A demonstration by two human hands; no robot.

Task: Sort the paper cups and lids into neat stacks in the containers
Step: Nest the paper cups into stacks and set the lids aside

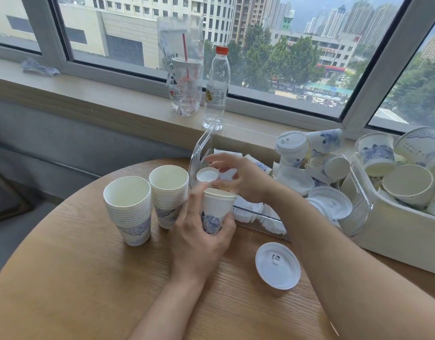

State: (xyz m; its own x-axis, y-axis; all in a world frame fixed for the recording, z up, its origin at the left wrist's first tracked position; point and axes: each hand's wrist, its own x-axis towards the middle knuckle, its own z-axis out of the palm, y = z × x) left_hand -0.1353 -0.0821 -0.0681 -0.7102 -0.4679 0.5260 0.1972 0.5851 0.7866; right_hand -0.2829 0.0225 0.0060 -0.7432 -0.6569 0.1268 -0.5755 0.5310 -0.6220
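Step in hand: separating a lid from a cup, as I judge it; sorting is only partly done.
Left hand (199,238): wrapped round a single paper cup (215,212) with a blue flower print, held upright just right of the stacks.
Right hand (238,179): fingertips pinch a small white lid (207,174) just above the cup's rim.
Cup stacks: two, upright on the round table (76,278), left stack (128,209) near, right stack (169,196) just behind it.
Loose lid: one large lid (277,265) flat on the table, near right.
Containers: a clear bin (201,153) with lids inside; a white bin (393,231) at far right heaped with cups, too jumbled to count.
Next move: probably set the lid with the lids, then nest the cup squarely into a stack.
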